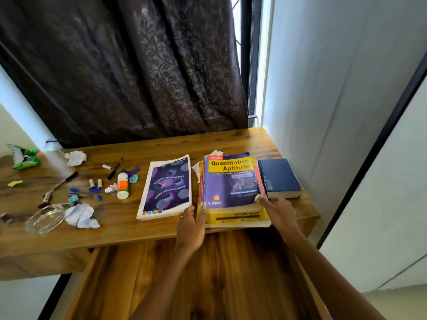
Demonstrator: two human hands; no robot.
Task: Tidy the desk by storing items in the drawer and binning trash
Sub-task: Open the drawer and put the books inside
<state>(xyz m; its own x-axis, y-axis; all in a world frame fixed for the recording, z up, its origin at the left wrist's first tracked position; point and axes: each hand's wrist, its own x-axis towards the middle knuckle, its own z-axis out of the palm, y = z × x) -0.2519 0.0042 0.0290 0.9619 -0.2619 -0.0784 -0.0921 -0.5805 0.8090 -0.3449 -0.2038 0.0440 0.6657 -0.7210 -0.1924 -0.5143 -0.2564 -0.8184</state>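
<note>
A stack of books [231,188] lies at the desk's front right, topped by a purple and yellow "Quantitative Aptitude" book, with a yellow book underneath jutting over the edge. My left hand [190,227] grips the stack's near left corner. My right hand [278,212] holds its near right corner. Below the desk edge the wooden drawer [208,273] stands pulled out, and no items show in its visible part. A purple notebook [167,189] lies left of the stack. A dark blue book [278,177] lies to the right.
Crumpled paper balls [80,215] [75,158], several pens [85,192], a glue bottle [122,184], a glass dish [45,219] and a green wrapper [25,157] are scattered over the left half of the desk [138,229]. A dark curtain [129,65] hangs behind. A white wall stands at the right.
</note>
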